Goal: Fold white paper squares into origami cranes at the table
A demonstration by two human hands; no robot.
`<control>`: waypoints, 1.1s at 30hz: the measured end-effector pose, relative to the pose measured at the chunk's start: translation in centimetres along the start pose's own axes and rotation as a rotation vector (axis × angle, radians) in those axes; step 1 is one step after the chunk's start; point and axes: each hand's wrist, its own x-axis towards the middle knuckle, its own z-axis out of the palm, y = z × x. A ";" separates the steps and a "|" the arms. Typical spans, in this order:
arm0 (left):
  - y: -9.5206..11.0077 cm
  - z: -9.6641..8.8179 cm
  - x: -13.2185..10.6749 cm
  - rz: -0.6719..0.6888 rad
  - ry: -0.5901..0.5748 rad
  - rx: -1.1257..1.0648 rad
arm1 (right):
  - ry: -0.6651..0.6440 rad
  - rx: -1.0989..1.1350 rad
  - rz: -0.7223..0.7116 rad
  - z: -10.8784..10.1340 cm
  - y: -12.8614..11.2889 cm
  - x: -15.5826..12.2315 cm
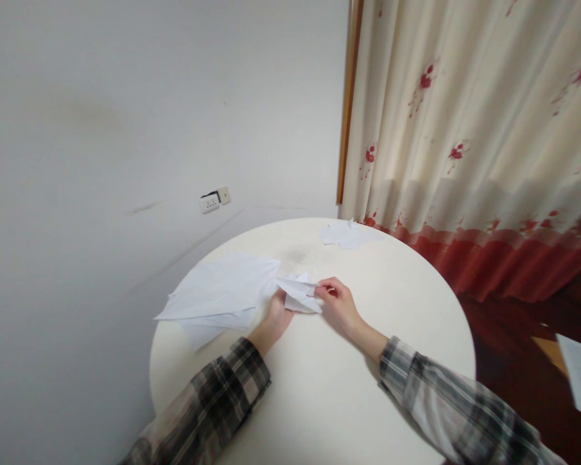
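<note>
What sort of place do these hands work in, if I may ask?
Probably a room in a home, though a small office is possible: a round white table stands near a plain wall with a socket, beside a flowered curtain.

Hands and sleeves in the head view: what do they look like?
Both the left hand and the right hand are ungloved, with bare wrists. The left sleeve and right sleeve are long, loose plaid in black, grey and off-white. No cables or markings show.
</note>
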 end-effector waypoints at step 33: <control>0.1 -0.2 -0.6 0.678 0.001 0.945 | 0.084 0.324 0.135 0.6 -0.6 -0.2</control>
